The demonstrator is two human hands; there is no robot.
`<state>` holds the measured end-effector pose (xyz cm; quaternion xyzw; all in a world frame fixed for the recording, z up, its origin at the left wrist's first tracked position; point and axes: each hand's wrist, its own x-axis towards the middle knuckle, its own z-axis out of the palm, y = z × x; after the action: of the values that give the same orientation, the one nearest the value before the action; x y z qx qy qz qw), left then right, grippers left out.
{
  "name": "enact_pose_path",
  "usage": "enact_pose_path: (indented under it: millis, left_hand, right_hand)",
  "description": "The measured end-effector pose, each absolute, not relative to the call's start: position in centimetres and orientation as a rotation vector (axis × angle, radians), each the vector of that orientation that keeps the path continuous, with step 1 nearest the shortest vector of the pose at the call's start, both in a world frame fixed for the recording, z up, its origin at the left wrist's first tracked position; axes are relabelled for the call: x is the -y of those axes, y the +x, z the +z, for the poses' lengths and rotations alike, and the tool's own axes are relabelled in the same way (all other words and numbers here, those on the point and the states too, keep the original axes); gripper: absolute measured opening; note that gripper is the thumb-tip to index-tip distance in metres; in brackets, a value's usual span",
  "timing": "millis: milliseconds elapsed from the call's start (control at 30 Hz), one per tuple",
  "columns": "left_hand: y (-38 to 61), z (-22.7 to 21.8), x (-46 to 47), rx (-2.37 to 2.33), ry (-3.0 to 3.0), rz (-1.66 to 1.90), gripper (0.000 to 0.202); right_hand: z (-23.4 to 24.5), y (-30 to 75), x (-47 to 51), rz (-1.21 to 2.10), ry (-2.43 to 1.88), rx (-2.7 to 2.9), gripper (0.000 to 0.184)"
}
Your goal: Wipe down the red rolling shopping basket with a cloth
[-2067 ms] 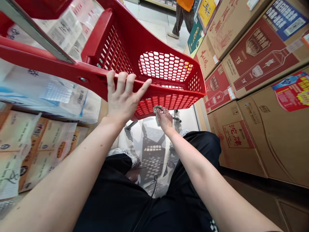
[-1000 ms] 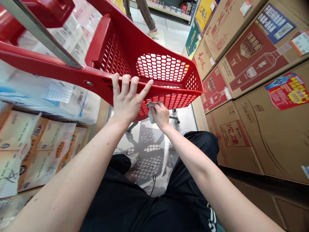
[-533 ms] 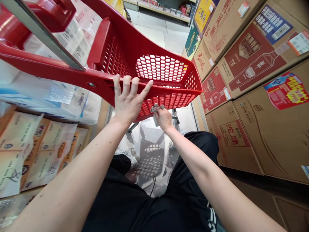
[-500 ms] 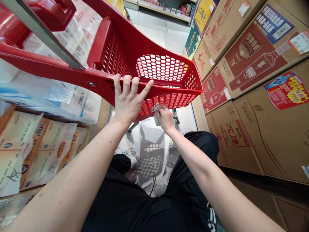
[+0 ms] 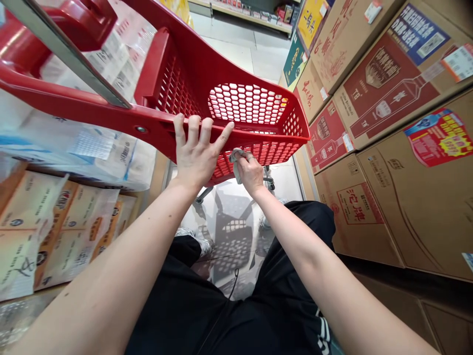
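Note:
A red plastic shopping cart (image 5: pixel 236 69) with honeycomb-holed walls stands in front of me, its basket tilted across the view. My left hand (image 5: pixel 195 153) grips the cart's near rim, fingers hooked over the top edge and thumb hidden below. Lower and to the right, my right hand (image 5: pixel 252 172) is closed around a crumpled greyish cloth (image 5: pixel 236 159). The cloth is against the perforated near side of the basket, just under the rim. Part of the cloth is hidden by my fingers.
Stacked cardboard cartons (image 5: pixel 380 192) wall the right side. Plastic-wrapped white packs (image 5: pixel 111 153) and orange-and-cream packages (image 5: pixel 62 227) fill the left. Tiled floor (image 5: pixel 232 236) lies below, with my shoes close to the cart's wheels. A low shelf (image 5: pixel 251 15) is at the back.
My right hand and the cloth have moved slightly up and left along the cart's side. My left hand stays on the rim.

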<state>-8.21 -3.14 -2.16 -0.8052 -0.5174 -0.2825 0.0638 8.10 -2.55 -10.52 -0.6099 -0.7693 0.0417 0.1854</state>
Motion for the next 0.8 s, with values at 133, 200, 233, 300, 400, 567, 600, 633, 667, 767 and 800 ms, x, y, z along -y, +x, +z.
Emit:
enact_pose_path:
  millis: [133,200,233,300,400,567,600,633,667,767,800]
  left_hand:
    - [-8.2,-2.4,3.0,1.560,-2.411,-0.785,0.050]
    - [-8.2,-2.6,2.9,1.574,-2.397,-0.766,0.051]
    - [-8.2,-2.7,2.8,1.580,-2.395,-0.765,0.051]
    - [-8.2,-2.8,2.7,1.575,-2.400,-0.781,0.051]
    - [-8.1,-2.8,2.9,1.547,-2.408,-0.856,0.052]
    - [-7.7,-2.4,3.3,1.573,-2.415,-0.998,0.058]
    - [-7.7,-2.4,3.3,1.573,-2.417,-1.007,0.059]
    - [-7.6,-2.4,3.3,1.568,-2.418,-1.011,0.059]
    - [-7.6,-2.4,3.3,1.562,-2.416,-1.014,0.059]
    - [-7.6,-2.5,3.2,1.549,-2.404,-1.015,0.059]
    - [-7.6,-2.6,3.2,1.546,-2.398,-1.016,0.060]
  right_hand:
    - [-10.5,8.4,2.8,0.125,-1.706,2.175,0.036]
    - [-11.0,8.7,3.0,0.159,-1.733,2.216,0.034]
    - [-11.4,8.9,3.1,0.181,-1.754,2.242,0.034]
    - [-12.4,9.1,3.3,0.208,-1.792,2.280,0.034]
    - [-13.9,8.7,3.1,0.200,-1.791,2.309,0.037]
    - [-15.6,6.5,2.0,0.247,-1.841,2.254,0.038]
    - [-15.8,6.2,2.0,0.270,-1.838,2.221,0.038]
    - [-15.9,6.0,2.1,0.295,-1.818,2.191,0.038]
    - [-15.9,6.0,2.3,0.323,-1.788,2.173,0.037]
    - [-15.8,6.7,3.7,0.421,-1.700,2.239,0.033]
    - [-15.7,7.0,4.3,0.447,-1.701,2.264,0.032]
